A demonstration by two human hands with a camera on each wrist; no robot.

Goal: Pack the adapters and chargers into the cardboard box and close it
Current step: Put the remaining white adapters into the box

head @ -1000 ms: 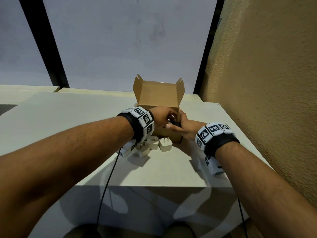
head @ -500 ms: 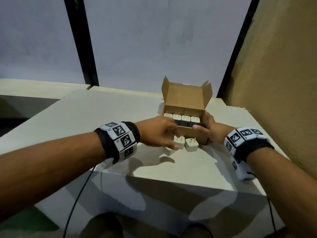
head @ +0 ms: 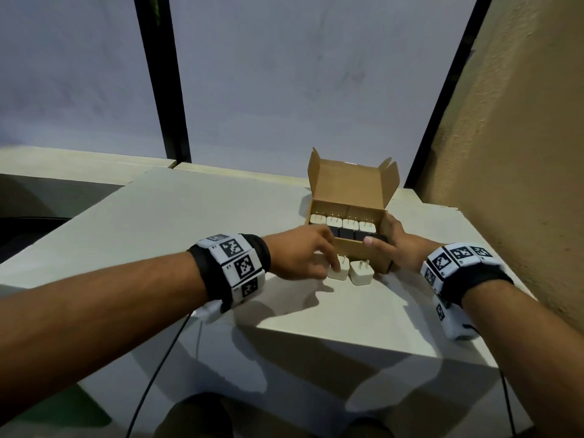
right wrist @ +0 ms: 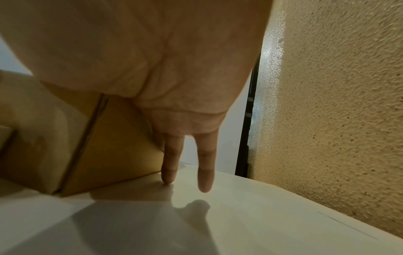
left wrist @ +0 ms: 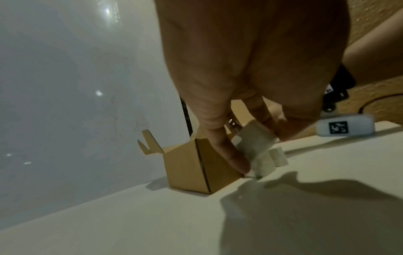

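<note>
So L hand (head: 303, 254) fingers (left wrist: 236, 160) pinch white charger (head: 337, 270); R hand (head: 392, 245) steadies box (head: 360, 252).

We find open table (head: 158, 235) left of the cardboard box (head: 357, 251); a textured wall (head: 521, 153) crowds its right.

left hand (left wrist: 250, 72) | pinching white charger (left wrist: 256, 146) | beside cardboard box (left wrist: 189, 169) | table (left wrist: 152, 224)

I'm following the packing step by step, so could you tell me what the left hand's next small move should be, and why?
Probably lift the white charger under the left hand into the cardboard box. The fingers already close on it, another white charger waits beside it on the table, and the right hand steadies the open box.
</note>
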